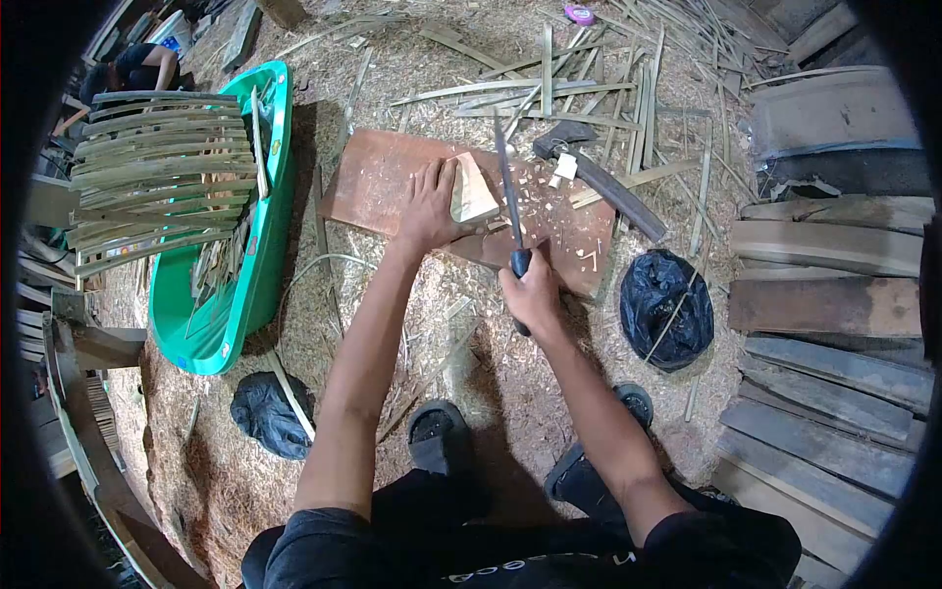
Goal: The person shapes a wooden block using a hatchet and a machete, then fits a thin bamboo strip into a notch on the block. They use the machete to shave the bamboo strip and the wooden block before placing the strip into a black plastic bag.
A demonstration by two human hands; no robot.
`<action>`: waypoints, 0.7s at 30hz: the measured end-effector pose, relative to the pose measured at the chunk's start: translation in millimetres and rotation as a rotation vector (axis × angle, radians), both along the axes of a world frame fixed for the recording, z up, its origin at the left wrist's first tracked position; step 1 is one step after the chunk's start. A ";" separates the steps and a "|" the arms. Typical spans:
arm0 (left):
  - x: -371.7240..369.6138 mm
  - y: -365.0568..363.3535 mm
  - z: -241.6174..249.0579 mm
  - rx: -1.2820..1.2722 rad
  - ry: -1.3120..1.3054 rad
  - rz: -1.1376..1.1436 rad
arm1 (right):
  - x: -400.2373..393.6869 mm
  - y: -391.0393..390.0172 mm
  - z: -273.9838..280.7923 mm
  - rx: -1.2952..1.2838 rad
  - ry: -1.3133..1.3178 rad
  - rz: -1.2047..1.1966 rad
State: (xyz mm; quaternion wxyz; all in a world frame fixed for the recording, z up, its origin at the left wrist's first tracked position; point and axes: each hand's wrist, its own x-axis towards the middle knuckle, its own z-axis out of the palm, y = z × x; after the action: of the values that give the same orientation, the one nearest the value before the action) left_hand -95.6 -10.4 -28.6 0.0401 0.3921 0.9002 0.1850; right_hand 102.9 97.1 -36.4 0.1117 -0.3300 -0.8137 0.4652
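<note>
A pale block of wood with a slanted top lies on a reddish-brown board on the ground. My left hand grips the block's left side, its thumb along the near edge and the fingers pointing away from me. In my right hand is a long knife, held by its black handle with the narrow blade pointing away, just right of the block. Wood chips are scattered over the board around the blade. Behind them an axe with a dark head rests across the board's right end.
A green plastic tub holding split slats stands at left. Black plastic bundles flank my feet. Thin strips lie beyond the board, near a pink tape measure. Planks line the right. Another person crouches far left.
</note>
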 end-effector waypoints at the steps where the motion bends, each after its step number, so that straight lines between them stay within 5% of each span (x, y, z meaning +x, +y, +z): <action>1: -0.2 1.2 -0.6 0.003 -0.006 0.018 | -2.3 0.4 3.8 -0.011 0.024 -0.006; 7: -1.7 1.5 -3.6 -0.005 0.020 0.027 | -15.8 -1.2 60.3 -0.114 0.348 -0.030; 11: -1.6 3.6 -0.4 -0.014 0.006 0.026 | 2.3 -10.7 -5.6 0.010 0.060 0.017; 15: -1.0 6.5 0.9 0.007 -0.008 0.024 | -6.6 -3.4 19.2 -0.126 -0.053 0.057; 19: -2.5 4.4 -2.0 -0.020 0.018 0.032 | -11.1 -1.3 85.7 -0.148 0.133 -0.001; 21: -2.8 3.8 -4.8 0.013 0.014 0.023 | -7.4 -2.9 67.9 -0.089 0.047 0.011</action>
State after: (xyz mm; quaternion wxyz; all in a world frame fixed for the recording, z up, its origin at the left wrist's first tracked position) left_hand -98.3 -6.6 -33.4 0.0291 0.3831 0.9038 0.1887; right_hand 95.5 94.2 31.5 0.1133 -0.3191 -0.7913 0.5092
